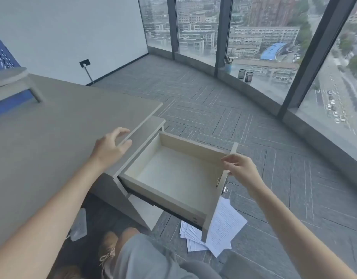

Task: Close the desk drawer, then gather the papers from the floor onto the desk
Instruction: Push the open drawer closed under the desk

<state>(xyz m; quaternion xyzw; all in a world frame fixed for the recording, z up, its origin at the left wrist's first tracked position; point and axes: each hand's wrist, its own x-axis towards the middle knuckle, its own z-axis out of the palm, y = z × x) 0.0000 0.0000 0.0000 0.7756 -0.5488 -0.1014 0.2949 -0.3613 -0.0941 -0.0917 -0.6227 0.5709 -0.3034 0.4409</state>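
The desk drawer stands pulled far out of the grey desk, pale wood inside and holding nothing. My right hand rests on the top edge of the drawer's grey front panel, fingers curled over it. My left hand hovers at the desk's corner above the drawer cabinet, fingers spread and holding nothing. Several printed white papers lie fanned on the carpet below the drawer front, partly hidden by it.
Grey patterned carpet stretches to curved floor-to-ceiling windows. Two mesh pen cups and a small potted plant stand on the window ledge. A blue-and-grey object sits on the desk's far left. My knee and a shoe show below.
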